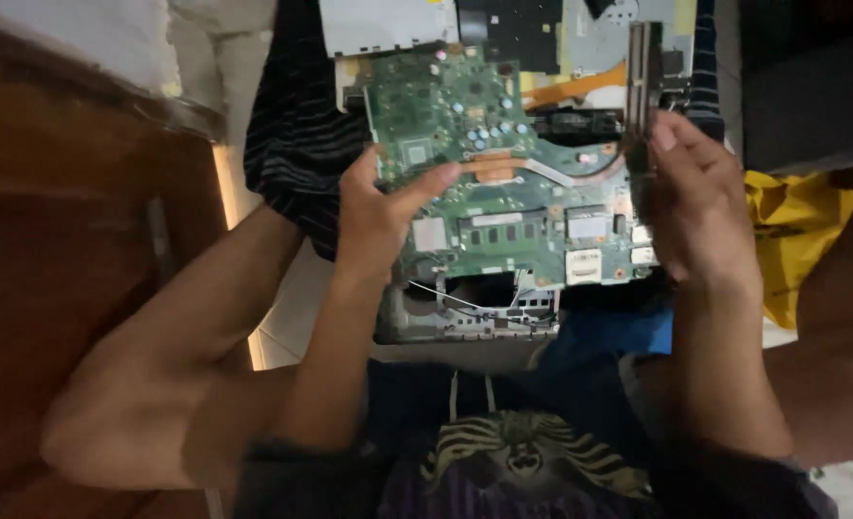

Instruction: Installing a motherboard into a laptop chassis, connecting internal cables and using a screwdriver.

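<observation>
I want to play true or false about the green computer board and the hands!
1. Both hands hold the green motherboard. True: left hand grips its left edge, right hand its right end.
2. The board is bright red. False: it is green.
3. A copper heat pipe runs across the board. True.
4. Something yellow lies beside the right hand. True.
5. The left hand holds a screwdriver. False: it holds only the board.

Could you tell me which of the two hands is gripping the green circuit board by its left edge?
The left hand: its thumb lies across the green circuit board, while the right hand holds the opposite side.
</observation>
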